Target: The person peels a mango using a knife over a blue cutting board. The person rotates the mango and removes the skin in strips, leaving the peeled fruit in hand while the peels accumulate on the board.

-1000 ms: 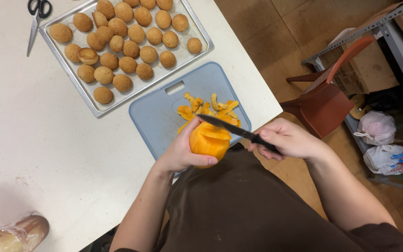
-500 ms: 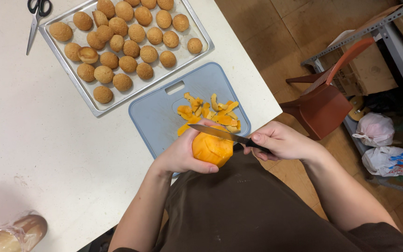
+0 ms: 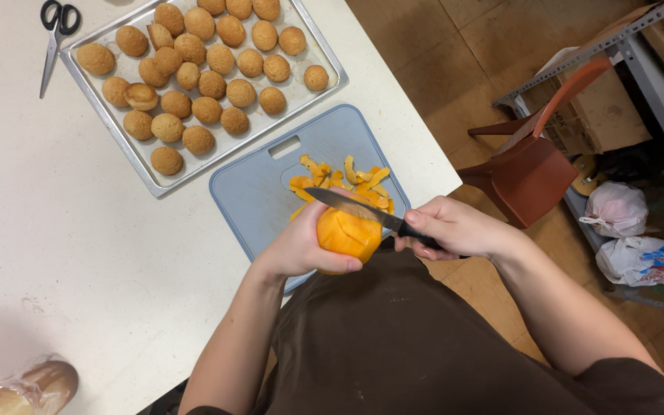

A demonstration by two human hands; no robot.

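— Where's the fruit?
— Cupped in the left hand, over the board's near edge, beside the peels.
— And the right hand?
— Fist closed round the knife, blade lying across the fruit.

A white table fills the left side, standing on a floor of brown boards. To the right a red-brown chair stands beside a grey metal shelf rack, with tied plastic bags under it.
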